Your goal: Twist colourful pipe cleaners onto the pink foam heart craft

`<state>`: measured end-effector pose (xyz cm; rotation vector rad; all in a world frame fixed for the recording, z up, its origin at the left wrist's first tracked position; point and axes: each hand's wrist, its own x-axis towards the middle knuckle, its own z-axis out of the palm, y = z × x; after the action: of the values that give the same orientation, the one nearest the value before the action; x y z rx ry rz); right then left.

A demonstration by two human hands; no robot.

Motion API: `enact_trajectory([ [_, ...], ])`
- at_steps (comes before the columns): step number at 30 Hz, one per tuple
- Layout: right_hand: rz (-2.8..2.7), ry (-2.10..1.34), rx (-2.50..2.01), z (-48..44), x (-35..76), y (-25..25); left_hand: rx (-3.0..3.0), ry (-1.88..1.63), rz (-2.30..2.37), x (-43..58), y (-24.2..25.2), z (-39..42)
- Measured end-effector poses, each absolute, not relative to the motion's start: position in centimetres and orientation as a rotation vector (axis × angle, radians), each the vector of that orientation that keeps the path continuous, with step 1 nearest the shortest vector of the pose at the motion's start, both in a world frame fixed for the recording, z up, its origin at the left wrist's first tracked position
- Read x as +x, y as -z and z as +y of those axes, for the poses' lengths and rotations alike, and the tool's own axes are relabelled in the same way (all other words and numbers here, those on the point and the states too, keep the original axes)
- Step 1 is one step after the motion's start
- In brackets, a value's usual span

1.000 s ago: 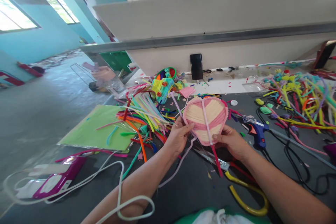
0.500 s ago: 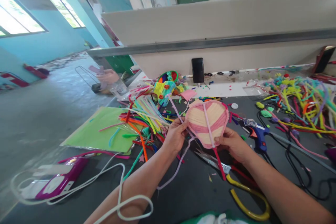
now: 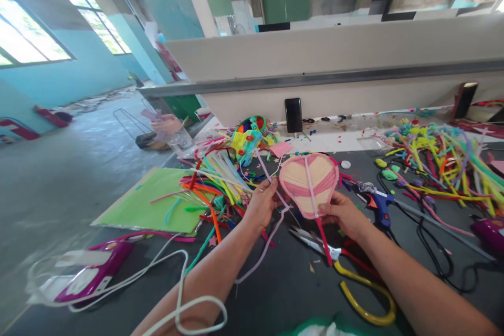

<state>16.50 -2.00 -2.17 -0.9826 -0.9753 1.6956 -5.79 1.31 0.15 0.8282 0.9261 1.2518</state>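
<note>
My right hand is closed on the lower right edge of a flat pink and cream fan wrapped in pipe cleaners. A pale lilac strip runs down the fan's middle, and a red stick handle points toward me. In my left hand, a lilac pipe cleaner is pinched between thumb and fingers; its long tail bends down to the table beside my forearm. Under the fan and right hand lie scissors with one yellow and one red handle, blades apart.
Bundled pipe cleaners and a green sheet lie left. A blue glue gun and a tangled pipe cleaner pile are right. A phone leans on the partition. A white cable crosses my left forearm; a purple device sits nearby.
The camera view has tilted up slightly and shifted. Both hands keep hold of the fan and the lilac pipe cleaner, with little movement between them.
</note>
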Motion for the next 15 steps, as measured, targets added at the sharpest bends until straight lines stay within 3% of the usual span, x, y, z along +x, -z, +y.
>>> enact_trajectory([
  [9, -0.990, -1.716, -0.976, -0.9, 17.3, 2.5, 0.820, -1.265, 0.923, -7.2, -3.9, 1.1],
  [15, -1.126, -1.859, -1.123, -1.0, 18.2, 1.5, 0.962, -0.852, 0.825, -6.9, -5.6, -2.6],
])
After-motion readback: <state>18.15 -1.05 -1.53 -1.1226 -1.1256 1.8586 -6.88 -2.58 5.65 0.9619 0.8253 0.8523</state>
